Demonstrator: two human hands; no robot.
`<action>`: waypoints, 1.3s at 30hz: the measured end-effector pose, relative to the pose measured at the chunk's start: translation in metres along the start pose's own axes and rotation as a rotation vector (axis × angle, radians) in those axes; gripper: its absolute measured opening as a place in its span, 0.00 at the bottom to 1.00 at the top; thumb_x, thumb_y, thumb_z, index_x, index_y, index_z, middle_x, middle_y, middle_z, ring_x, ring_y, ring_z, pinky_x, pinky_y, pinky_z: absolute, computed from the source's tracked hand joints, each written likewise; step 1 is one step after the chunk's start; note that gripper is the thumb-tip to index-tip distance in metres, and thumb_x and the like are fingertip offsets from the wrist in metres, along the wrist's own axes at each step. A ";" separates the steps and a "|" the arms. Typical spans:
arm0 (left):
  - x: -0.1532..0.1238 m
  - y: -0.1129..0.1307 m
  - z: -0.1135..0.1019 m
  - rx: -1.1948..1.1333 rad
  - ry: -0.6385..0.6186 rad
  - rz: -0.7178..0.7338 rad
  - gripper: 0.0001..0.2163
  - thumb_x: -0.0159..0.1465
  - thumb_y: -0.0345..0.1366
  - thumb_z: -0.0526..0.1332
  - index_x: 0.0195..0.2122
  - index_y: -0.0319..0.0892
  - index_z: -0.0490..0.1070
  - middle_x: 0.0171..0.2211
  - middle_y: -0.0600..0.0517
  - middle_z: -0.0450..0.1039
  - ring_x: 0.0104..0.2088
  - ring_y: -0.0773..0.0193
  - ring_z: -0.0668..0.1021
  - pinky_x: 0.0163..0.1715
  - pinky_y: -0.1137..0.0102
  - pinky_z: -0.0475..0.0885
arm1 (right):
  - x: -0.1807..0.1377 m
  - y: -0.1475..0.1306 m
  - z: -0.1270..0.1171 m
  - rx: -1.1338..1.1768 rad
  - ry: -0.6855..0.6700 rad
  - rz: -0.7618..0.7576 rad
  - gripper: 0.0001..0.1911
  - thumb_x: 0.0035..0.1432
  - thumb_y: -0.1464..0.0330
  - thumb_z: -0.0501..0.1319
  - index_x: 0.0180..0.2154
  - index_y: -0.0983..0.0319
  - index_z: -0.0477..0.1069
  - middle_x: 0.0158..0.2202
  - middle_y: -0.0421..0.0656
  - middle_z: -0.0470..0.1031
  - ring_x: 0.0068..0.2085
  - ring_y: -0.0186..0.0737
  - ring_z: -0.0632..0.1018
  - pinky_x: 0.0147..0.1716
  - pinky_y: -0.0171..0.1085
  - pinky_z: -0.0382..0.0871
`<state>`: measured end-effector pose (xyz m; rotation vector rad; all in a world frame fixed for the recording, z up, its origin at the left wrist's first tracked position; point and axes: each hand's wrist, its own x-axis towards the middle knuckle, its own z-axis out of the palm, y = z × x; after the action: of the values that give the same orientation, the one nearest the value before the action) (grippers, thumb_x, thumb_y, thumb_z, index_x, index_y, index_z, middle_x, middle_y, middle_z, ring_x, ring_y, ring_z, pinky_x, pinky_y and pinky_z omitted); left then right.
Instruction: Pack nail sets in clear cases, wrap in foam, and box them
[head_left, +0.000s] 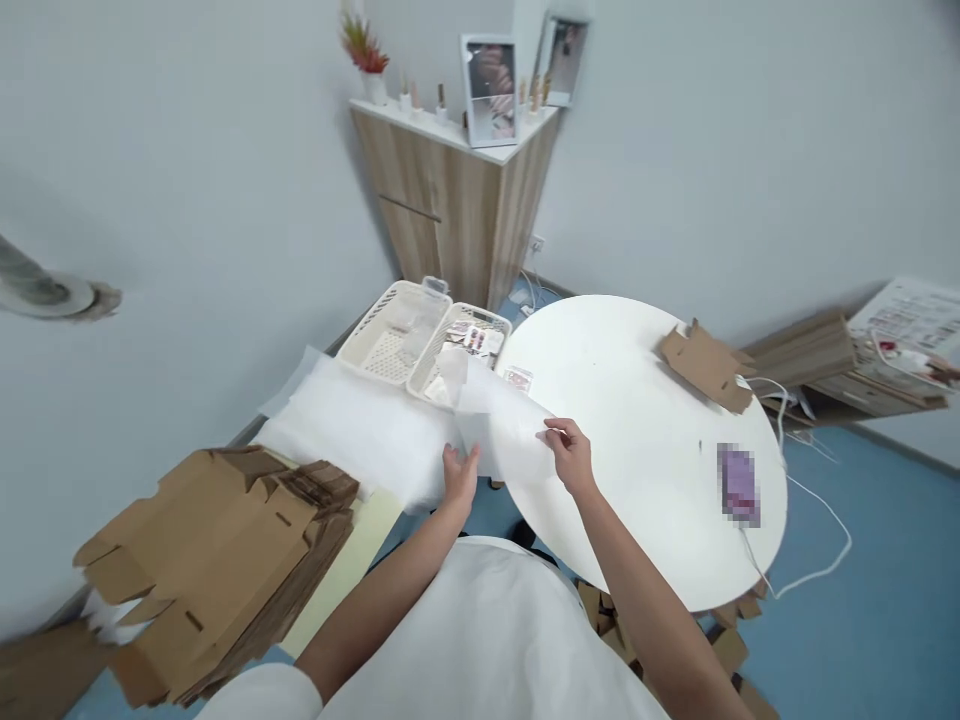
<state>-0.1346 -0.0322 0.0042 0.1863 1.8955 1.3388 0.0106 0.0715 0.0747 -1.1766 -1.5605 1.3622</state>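
My left hand (459,474) and my right hand (570,452) both pinch a thin white foam sheet (495,415) held up between them, at the left edge of the round white table (637,450). The left fingers close on its lower left edge, the right thumb and fingers on its right edge. Just left of the sheet lies a thick pile of the same white foam sheets (360,425). A small printed packet (517,378) lies on the table behind the sheet.
Two cream plastic baskets (390,340) (469,345) stand behind the foam pile. A stack of flat cardboard boxes (217,560) sits at the left. A folded cardboard box (705,365), a blurred-out device (739,485) and white cables (814,500) are on the table's right. A wooden cabinet (457,190) stands in the corner.
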 end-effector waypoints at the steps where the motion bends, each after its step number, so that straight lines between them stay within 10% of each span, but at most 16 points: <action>1: -0.006 0.002 0.013 -0.064 -0.067 0.003 0.35 0.54 0.45 0.59 0.58 0.38 0.44 0.53 0.37 0.60 0.49 0.55 0.70 0.43 0.65 0.69 | -0.003 0.002 -0.019 0.027 0.046 0.049 0.11 0.51 0.62 0.56 0.36 0.59 0.69 0.39 0.42 0.69 0.33 0.35 0.73 0.37 0.40 0.68; 7: -0.038 -0.002 0.093 0.025 -0.336 0.114 0.18 0.53 0.38 0.61 0.44 0.38 0.63 0.32 0.48 0.73 0.29 0.67 0.76 0.32 0.71 0.71 | -0.033 0.043 -0.128 0.078 0.320 0.225 0.16 0.49 0.61 0.56 0.40 0.61 0.68 0.44 0.46 0.70 0.35 0.37 0.74 0.39 0.41 0.68; 14: -0.058 -0.024 0.152 0.470 -0.392 0.245 0.17 0.52 0.34 0.59 0.44 0.38 0.64 0.30 0.50 0.72 0.27 0.65 0.75 0.31 0.69 0.69 | -0.076 0.111 -0.199 -0.265 0.301 0.321 0.21 0.49 0.66 0.54 0.46 0.62 0.65 0.46 0.47 0.68 0.38 0.41 0.72 0.42 0.44 0.66; 29: -0.077 -0.031 0.165 0.968 -0.278 0.695 0.25 0.54 0.33 0.56 0.54 0.40 0.55 0.50 0.42 0.61 0.52 0.53 0.63 0.49 0.58 0.58 | -0.096 0.129 -0.199 -0.885 0.184 0.180 0.22 0.52 0.70 0.51 0.50 0.57 0.61 0.54 0.49 0.57 0.53 0.51 0.60 0.47 0.50 0.54; 39: -0.079 -0.026 0.155 1.103 -0.557 0.773 0.14 0.55 0.32 0.56 0.43 0.48 0.67 0.51 0.46 0.63 0.54 0.51 0.61 0.53 0.55 0.51 | -0.089 0.128 -0.193 -0.975 0.033 0.197 0.20 0.52 0.74 0.48 0.46 0.57 0.64 0.52 0.48 0.63 0.52 0.47 0.63 0.49 0.50 0.48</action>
<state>0.0303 0.0281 0.0032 1.7665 1.8872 0.3740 0.2395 0.0478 -0.0174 -1.9317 -2.2072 0.6310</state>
